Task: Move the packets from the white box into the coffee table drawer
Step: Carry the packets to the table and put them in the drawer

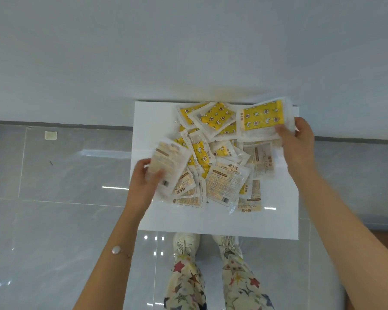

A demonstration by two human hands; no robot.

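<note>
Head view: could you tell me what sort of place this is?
Probably a plain indoor room: glossy grey floor tiles, a bare white wall, and a white box of packets at the person's feet.

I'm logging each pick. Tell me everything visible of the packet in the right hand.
The packet is a flat, soft-looking plastic pouch: yellow face printed with stars and moons, whitish sealed border. It is slightly tilted over the far right of the white box, its near right corner gripped by the right hand.
</note>
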